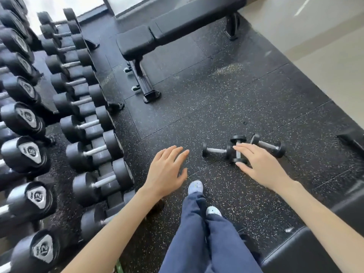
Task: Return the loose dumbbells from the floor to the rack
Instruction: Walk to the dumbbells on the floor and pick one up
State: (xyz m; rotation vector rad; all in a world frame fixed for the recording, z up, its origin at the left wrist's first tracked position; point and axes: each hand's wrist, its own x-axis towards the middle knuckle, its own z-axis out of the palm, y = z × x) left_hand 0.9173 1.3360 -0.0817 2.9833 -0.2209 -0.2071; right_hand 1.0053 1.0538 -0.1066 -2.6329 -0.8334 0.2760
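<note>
**On the gym floor: three small dumbbells lie loose, both hands empty**

Near the right side of the black speckled floor (197, 107), just short of where it meets the pale tiles, three small dumbbells lie bunched together. The left dumbbell (215, 150) lies crosswise, and one of its heads is against the middle dumbbell (238, 138). The middle one points away from the person. The right dumbbell (269, 145) lies at a slant, with one head close to the middle one's far head. All three are well apart from the rack (117, 105) along the floor's left edge.

The right hand (262, 166) is spread flat, palm down, with its fingers straight. Its fingertips are over the middle dumbbell's handle and its thumb is by that dumbbell's near head. Whether it touches the metal cannot be told, and it grips nothing. The left hand (167, 170) is also open, fingers fanned, and holds nothing. It is over bare floor between the rack and the loose dumbbells.

The rack's two tiers carry large black racked dumbbells (94, 150), and some end caps read 12 and 16. A padded bench (177, 26) stands at the far edge of the floor. Another black pad (307, 251) shows at the near right corner. Blue trousers (206, 243) and pale shoes (196, 187) are between the arms.
</note>
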